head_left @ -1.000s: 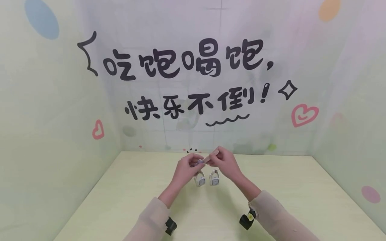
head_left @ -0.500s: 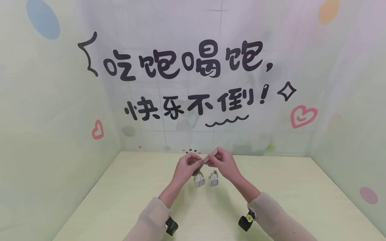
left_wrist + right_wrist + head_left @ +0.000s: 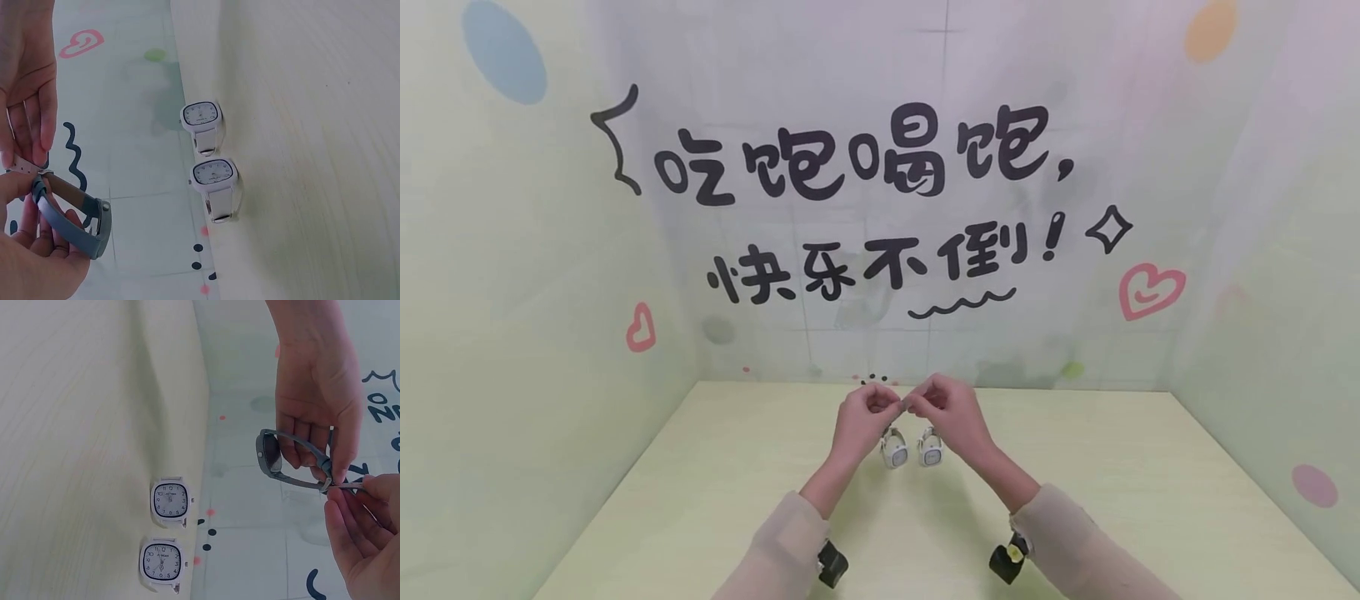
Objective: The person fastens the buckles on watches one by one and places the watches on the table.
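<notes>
A grey-blue wristwatch [image 3: 269, 454] hangs in the air, its strap looped shut through the buckle. My left hand [image 3: 861, 425] pinches the strap beside the buckle between thumb and fingers; in the left wrist view the watch's loop [image 3: 74, 230] lies against its fingers. My right hand [image 3: 953, 423] pinches the strap's free end [image 3: 351, 485], with the fingertips of both hands almost touching. Below the hands, two white wristwatches stand side by side on the table: a left one [image 3: 896, 452] and a right one [image 3: 930, 452]. Both have squarish pale dials. In the head view, my fingers hide the grey-blue watch.
The pale wooden table [image 3: 737, 500] reaches back to a printed wall [image 3: 820, 350] with dark lettering. Side walls stand left and right. Black wrist cameras [image 3: 1007, 562] hang beneath both sleeves, above the table.
My right hand has moved slightly down, its fingers closer to the left hand's. The strap end that stuck out above its fingertips is now hidden in the head view.
</notes>
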{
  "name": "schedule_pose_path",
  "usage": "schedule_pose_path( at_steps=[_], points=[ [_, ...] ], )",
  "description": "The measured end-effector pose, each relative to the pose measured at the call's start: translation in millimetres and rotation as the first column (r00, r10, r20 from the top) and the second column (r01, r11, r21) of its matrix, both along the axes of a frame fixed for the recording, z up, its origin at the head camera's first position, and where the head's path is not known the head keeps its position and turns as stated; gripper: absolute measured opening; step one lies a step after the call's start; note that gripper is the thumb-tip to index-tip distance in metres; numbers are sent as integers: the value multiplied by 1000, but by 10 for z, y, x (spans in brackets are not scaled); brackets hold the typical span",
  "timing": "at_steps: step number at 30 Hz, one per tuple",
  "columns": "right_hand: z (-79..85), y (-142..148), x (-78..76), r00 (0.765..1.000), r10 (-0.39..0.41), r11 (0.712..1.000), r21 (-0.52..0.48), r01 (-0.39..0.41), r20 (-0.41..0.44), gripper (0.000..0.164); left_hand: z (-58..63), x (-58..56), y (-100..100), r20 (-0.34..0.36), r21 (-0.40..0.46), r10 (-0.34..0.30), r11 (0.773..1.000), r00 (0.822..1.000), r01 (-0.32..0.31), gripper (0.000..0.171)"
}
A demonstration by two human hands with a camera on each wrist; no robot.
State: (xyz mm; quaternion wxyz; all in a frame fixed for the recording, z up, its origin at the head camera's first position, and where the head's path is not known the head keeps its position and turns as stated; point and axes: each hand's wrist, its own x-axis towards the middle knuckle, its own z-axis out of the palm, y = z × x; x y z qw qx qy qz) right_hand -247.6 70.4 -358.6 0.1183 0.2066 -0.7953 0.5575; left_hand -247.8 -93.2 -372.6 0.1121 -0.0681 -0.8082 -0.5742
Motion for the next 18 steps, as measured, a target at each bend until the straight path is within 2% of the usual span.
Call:
schedule_pose_path(
  at_steps=[4, 7, 12, 18],
  points=[
    [9, -42, 30, 999, -38, 999, 16, 38, -1, 11, 15, 9, 7, -13, 11, 7, 1000, 1000, -7, 15],
    [6, -44, 23, 999, -40, 999, -13, 40, 22, 13, 12, 7, -6, -21, 1, -11, 1000, 1000, 11, 14],
    [14, 10, -30, 993, 7, 990, -138, 9, 116, 18, 17, 9, -32, -39, -40, -65, 997, 997, 64, 22],
    [1, 95, -38, 970, 74, 968, -250, -14, 231, 22, -20, 41, -62, -48, -48, -77, 996, 996, 74, 18]
  ],
)
